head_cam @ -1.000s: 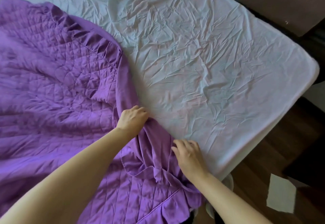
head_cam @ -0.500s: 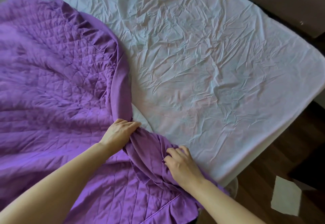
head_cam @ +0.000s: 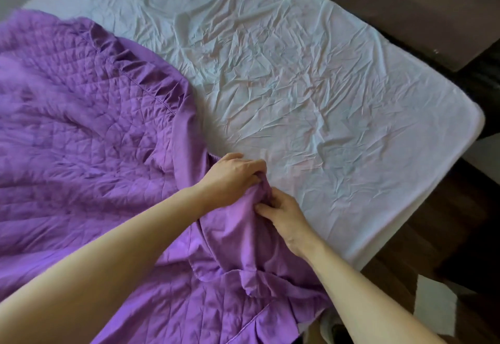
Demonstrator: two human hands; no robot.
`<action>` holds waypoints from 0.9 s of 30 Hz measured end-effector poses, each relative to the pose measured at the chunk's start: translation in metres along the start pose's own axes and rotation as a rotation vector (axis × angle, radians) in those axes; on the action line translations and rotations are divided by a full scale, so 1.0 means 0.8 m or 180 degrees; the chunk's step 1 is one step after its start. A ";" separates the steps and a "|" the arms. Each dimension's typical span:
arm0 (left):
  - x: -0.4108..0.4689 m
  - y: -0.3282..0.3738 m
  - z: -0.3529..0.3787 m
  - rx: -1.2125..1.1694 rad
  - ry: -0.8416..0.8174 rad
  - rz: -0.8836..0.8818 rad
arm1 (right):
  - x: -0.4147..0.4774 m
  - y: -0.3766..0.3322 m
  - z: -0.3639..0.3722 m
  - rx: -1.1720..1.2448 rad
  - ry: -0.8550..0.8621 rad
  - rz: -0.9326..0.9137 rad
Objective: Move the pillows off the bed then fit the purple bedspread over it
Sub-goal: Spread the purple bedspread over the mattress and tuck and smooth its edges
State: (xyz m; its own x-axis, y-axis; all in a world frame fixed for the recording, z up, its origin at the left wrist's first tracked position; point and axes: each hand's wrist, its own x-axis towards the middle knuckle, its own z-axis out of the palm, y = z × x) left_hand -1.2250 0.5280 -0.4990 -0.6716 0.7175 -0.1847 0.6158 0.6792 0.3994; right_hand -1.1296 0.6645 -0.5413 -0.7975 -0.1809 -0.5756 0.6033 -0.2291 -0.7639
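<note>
Purple quilted bedspread lies bunched over the left half of the wrinkled white-sheeted bed. At mid-bed, left hand and right hand both clutch its plain border. It seems best to spread the hands apart, then draw the border across the bed's bare half.

Soft diffuse light at a moderate level, no glare. The white sheet is the brightest area, with a faint pink/cyan tint and shallow soft shadows in its creases. The purple bedspread looks smeared at 9 o'clock. The left forearm at 7 o'clock is out of focus. The floor at 4 o'clock is near black. Wide-angle bowing shows along the sheet's edge at 3 o'clock.
</note>
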 end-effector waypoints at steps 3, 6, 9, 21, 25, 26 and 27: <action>0.034 0.012 -0.024 0.0240 -0.0176 -0.0262 | -0.016 -0.019 -0.048 0.0270 0.0205 0.0150; 0.065 0.026 -0.027 0.0410 -0.0862 -0.0348 | -0.031 -0.030 -0.101 0.0388 0.0322 0.0205; 0.101 0.041 -0.029 0.0498 -0.1467 -0.0274 | -0.045 -0.026 -0.159 0.0403 0.1080 0.0243; 0.230 0.117 -0.021 0.0555 -0.0900 -0.0670 | -0.115 -0.014 -0.306 -0.0230 0.1560 0.0145; 0.259 0.137 -0.017 0.0736 -0.0893 -0.0634 | -0.119 0.008 -0.329 -0.1278 0.1454 0.0315; 0.265 0.141 -0.017 0.0713 -0.0960 -0.0626 | -0.118 0.010 -0.334 -0.0996 0.1587 0.0324; 0.272 0.147 -0.017 0.0700 -0.1030 -0.0597 | -0.118 0.008 -0.338 -0.0438 0.1735 0.0371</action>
State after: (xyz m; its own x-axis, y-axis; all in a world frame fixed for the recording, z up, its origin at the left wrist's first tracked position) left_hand -1.3045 0.7622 -0.4799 -0.6380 0.5663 -0.5218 0.5922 0.7940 0.1376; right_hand -1.0520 0.9388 -0.5710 -0.6357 0.3300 -0.6978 0.7102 -0.1040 -0.6963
